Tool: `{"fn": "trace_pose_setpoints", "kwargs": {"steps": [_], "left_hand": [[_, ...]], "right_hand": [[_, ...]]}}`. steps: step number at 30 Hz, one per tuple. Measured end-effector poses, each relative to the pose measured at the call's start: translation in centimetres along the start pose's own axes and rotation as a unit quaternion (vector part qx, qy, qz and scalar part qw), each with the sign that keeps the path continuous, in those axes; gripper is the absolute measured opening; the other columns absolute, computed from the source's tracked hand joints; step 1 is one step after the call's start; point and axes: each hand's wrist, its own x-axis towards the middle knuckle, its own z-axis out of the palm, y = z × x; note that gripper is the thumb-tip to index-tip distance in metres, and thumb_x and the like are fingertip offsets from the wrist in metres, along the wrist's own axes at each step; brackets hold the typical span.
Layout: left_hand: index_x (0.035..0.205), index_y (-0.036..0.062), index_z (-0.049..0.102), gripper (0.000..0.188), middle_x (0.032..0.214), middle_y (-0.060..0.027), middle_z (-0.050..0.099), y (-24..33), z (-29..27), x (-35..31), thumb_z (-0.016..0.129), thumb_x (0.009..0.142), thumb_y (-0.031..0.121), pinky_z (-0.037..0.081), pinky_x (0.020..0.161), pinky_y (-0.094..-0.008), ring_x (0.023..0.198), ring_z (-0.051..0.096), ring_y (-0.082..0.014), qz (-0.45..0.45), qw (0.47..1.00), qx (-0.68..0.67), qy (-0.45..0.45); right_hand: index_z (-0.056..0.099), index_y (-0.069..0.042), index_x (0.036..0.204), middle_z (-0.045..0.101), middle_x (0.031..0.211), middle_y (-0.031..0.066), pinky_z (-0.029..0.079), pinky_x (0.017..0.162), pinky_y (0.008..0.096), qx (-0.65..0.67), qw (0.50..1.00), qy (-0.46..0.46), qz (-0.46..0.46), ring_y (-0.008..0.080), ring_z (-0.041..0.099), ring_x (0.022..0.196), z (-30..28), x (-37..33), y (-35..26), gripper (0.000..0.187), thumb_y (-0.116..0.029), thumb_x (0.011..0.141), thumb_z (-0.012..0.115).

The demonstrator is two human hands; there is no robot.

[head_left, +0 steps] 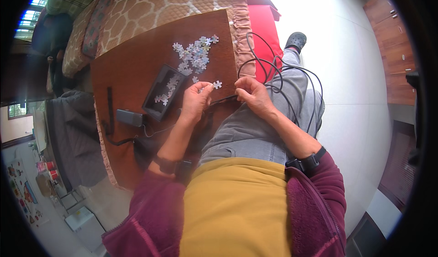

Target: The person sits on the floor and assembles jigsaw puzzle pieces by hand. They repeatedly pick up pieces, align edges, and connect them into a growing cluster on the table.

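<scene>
At a tabletop [132, 70], the left hand [197, 101] is seemingly pinching up one puzzle piece [217, 84] (right hand [253, 96] curled closed, contents unclear), next needing steady turning.

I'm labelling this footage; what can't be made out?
Head view, left hand: anything held, hidden by its fingers.
Head view, right hand: likewise, behind its fingers.
Head view, pieces: their print, too small.
Head view, cover: far end, cut off by the picture's top edge.
</scene>
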Motion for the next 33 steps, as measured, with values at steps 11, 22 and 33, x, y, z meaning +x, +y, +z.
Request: {"fn": "trace_pose_setpoints", "kwargs": {"steps": [11, 22, 33], "left_hand": [[0.094, 0.003, 0.066, 0.012, 0.068, 0.002, 0.058, 3.0, -9.8, 2.0, 0.068, 0.091, 0.014, 0.035, 0.043, -0.0175, 0.047, 0.048, -0.0049, 0.09, 0.962, 0.113, 0.23], [0.109, -0.0009, 0.059, 0.033, 0.095, -0.013, 0.062, 0.1, -3.3, 1.7, 0.051, 0.1, 0.03, 0.056, 0.059, -0.0264, 0.082, 0.063, -0.0251, -0.139, 0.866, -0.443, -0.185], [0.137, -0.0003, 0.044, 0.052, 0.136, -0.0183, 0.052, -2.6, 2.3, 0.7, 0.035, 0.102, 0.036, 0.038, 0.11, -0.0431, 0.128, 0.049, -0.0296, -0.168, 0.823, -0.498, -0.215]], "right_hand": [[0.058, -0.002, 0.102, 0.061, 0.081, 0.0004, 0.049, 0.061, 0.0224, -0.005, 1.0, -0.003, -0.001, 0.0077, 0.059, 0.068, -0.2, 0.1, 0.3, 0.012, -0.004, 0.09, 0.06], [0.059, -0.002, 0.104, 0.059, 0.082, -0.0013, 0.048, 0.061, 0.0206, 0.002, 1.0, 0.008, -0.026, 0.0056, 0.057, 0.069, 0.2, -0.2, -0.1, 0.015, -0.004, 0.089, 0.063], [0.062, -0.006, 0.106, 0.054, 0.085, 0.0074, 0.048, 0.062, 0.0304, -0.288, 0.929, 0.01, -0.23, 0.0189, 0.056, 0.068, 1.2, -0.9, -1.3, 0.034, -0.004, 0.074, 0.073]]}}
